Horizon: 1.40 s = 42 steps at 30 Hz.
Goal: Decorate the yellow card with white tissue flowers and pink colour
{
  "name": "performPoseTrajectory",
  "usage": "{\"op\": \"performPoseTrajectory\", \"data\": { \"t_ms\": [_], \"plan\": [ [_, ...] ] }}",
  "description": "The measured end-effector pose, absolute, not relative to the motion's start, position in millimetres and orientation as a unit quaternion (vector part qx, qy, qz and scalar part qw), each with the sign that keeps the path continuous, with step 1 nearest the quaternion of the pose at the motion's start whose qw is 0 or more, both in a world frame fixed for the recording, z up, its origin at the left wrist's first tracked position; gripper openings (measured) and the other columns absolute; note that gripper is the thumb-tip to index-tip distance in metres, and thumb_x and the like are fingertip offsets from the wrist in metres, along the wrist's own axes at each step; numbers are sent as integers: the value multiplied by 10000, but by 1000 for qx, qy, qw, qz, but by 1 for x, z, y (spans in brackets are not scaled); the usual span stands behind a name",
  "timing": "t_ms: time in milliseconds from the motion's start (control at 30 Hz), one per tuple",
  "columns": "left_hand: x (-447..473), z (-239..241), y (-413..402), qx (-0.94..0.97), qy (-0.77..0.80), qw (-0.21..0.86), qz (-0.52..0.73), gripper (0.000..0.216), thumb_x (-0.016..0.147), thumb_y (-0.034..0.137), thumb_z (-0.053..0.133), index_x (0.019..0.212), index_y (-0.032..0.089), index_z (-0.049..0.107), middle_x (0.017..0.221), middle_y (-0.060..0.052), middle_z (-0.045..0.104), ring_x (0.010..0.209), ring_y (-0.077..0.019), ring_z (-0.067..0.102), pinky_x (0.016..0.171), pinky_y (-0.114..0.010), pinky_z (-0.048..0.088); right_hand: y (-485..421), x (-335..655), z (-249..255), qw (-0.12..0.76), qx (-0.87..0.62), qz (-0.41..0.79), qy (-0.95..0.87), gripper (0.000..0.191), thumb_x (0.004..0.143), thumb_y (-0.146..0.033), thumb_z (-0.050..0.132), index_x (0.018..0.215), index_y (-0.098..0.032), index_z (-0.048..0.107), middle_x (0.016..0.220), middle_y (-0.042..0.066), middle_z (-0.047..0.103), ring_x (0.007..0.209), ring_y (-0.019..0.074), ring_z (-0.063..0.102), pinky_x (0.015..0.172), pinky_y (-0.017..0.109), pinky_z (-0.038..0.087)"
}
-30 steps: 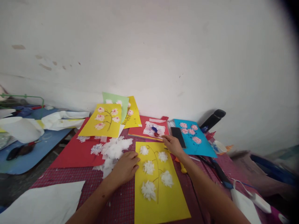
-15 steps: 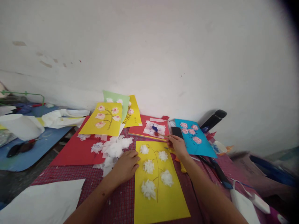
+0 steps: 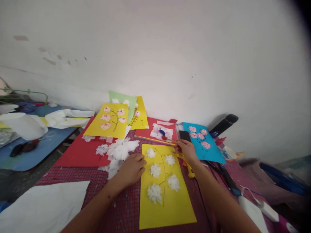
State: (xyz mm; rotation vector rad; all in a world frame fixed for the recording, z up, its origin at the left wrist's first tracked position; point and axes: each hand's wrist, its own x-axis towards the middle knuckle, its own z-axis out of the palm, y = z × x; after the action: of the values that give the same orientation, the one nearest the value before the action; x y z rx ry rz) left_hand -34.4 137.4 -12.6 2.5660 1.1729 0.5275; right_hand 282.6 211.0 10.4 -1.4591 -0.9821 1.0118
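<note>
My left hand (image 3: pixel 133 169) lies with fingers stretched at the left edge of a yellow sheet (image 3: pixel 170 210). White crumpled-tissue flowers (image 3: pixel 155 193) sit on this sheet along a drawn brown stem. In my right hand (image 3: pixel 186 150), above the sheet's far right corner, is a thin paintbrush (image 3: pixel 172 141). Its tip is at the dark red paint beside a blue blot on a white paper palette (image 3: pixel 155 132). A yellow-handled tool (image 3: pixel 190 171) with a cord lies under my right wrist. White tissue pieces (image 3: pixel 121 149) are heaped beyond my left hand.
Finished flower pictures lean at the back: a yellow one (image 3: pixel 109 121), a green one (image 3: pixel 123 97). A blue picture (image 3: pixel 206 150) lies to the right by a black phone-like object (image 3: pixel 185 136). A red sheet (image 3: pixel 75 152), a white sheet (image 3: pixel 48 207) and a power strip (image 3: pixel 252 210) surround the work.
My view has shifted slightly, so everything sits a little higher. Both hands keep nearly the same place, and the brush tip stays at the red paint.
</note>
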Motion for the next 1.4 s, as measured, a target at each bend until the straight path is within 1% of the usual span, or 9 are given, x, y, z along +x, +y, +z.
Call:
{"op": "performPoseTrajectory", "data": {
  "t_ms": [100,233,400,500,667,800,1100,1400],
  "plan": [
    [-34,-13,138,885,405,136,184,143,917,193,548,1000,220,662,1130,-77,646,1097,-269,595,1014,-464,458,208,285,15,531,-612,420,-409,244,683,-356,737,844,-173,731,637,32,693,475,132,567,457,259,454],
    [-34,-13,138,886,404,136,185,140,927,198,542,995,217,662,1129,-76,645,1097,-267,590,1008,-463,457,203,285,20,544,-606,421,-399,264,669,-342,754,862,-164,741,654,32,699,497,123,568,476,247,466],
    [-33,-10,137,887,407,135,170,134,935,206,545,996,212,664,1135,-75,648,1097,-257,592,1007,-442,461,190,277,25,555,-582,445,-394,301,656,-369,790,866,-159,744,649,15,679,491,107,549,462,235,447],
    [-33,-8,137,887,411,135,162,132,931,199,553,995,200,669,1178,-85,651,1137,-264,590,1037,-453,455,176,269,27,549,-565,466,-403,317,669,-382,812,887,-159,753,678,19,684,506,109,550,467,241,440],
    [-34,-9,136,886,410,139,168,154,933,186,558,1027,189,680,1265,-96,644,1218,-272,570,1095,-468,426,150,251,21,526,-549,494,-422,347,708,-408,822,932,-149,768,706,35,696,515,118,561,492,260,440],
    [-35,-12,136,885,408,139,177,175,935,201,578,1074,196,684,1281,-92,646,1239,-269,563,1106,-461,423,134,236,14,489,-555,477,-474,360,756,-453,781,962,-158,761,724,37,704,537,129,579,535,279,462],
    [-33,-10,136,886,405,132,183,186,942,199,564,1085,202,683,1247,-89,659,1208,-267,578,1085,-463,442,133,218,9,432,-574,419,-556,320,791,-438,669,960,-175,740,764,40,709,575,150,611,569,287,501],
    [-34,-10,135,887,407,129,178,173,940,202,585,1078,196,689,1244,-93,661,1214,-270,578,1094,-451,435,139,217,9,404,-581,405,-579,313,806,-426,636,976,-183,736,789,46,717,611,166,634,595,294,512]
  ]
}}
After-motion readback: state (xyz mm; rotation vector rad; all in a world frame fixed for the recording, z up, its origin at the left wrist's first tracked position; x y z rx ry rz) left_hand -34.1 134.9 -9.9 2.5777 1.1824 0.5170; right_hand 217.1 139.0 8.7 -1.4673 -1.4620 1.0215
